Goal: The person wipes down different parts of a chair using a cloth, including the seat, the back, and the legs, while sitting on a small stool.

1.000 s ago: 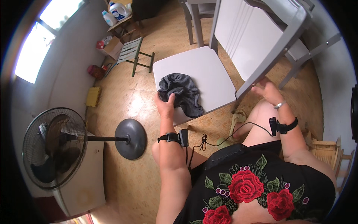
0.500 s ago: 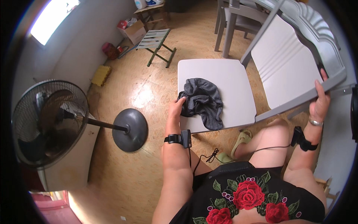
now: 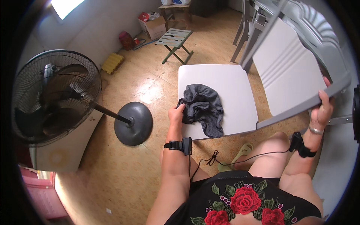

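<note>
A chair with a pale seat and a grey-framed backrest stands in front of me. On the left part of its seat lies a crumpled dark grey cloth. My left hand is closed around the seat's left edge, thumb on top against the cloth and fingers hidden below. Over on the right, my right hand wraps the lower side rail of the backrest, with some fingers partly hidden behind it.
A black standing fan with a round base is at left. Beyond the seat are a folding stool, a cardboard box and a yellow block. Other grey furniture stands far right. A black cable links my wrist straps.
The fan, stool and box have shifted in view, while the chair stays near the same place in the picture. The seat now appears closer to the stool and fan base. Both hands keep their hold.
</note>
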Tool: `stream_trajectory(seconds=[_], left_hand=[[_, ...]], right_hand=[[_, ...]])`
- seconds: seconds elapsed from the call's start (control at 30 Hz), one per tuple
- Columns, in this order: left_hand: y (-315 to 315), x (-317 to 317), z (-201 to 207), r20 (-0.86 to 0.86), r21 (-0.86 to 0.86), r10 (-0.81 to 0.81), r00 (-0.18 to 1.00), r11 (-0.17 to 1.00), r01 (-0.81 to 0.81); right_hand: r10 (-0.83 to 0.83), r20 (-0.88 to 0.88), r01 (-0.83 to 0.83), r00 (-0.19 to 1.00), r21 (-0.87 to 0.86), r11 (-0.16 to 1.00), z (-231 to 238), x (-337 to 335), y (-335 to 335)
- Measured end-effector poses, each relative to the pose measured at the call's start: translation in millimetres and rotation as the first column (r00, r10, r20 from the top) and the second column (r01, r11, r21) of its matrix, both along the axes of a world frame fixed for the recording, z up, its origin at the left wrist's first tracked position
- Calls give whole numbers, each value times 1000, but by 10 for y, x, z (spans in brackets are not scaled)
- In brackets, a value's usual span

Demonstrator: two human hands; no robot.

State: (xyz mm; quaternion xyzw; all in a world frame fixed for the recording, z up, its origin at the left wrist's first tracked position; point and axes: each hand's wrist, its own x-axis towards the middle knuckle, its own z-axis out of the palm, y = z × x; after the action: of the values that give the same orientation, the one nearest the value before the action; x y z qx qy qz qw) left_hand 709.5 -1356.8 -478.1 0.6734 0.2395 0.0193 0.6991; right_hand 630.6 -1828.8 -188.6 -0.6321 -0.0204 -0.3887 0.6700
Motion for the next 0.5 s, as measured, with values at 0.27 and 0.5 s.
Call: stream_trajectory(seconds=[0.27, 0.5], left_hand=[[332, -193, -186, 186, -213, 362, 913, 922, -323], [552, -157, -500, 192, -283, 594, 781, 795, -536]], right_hand=[[404, 51, -406, 913, 26, 914, -138, 1199, 579], [697, -90, -702, 712, -41, 711, -107, 2298, 936]])
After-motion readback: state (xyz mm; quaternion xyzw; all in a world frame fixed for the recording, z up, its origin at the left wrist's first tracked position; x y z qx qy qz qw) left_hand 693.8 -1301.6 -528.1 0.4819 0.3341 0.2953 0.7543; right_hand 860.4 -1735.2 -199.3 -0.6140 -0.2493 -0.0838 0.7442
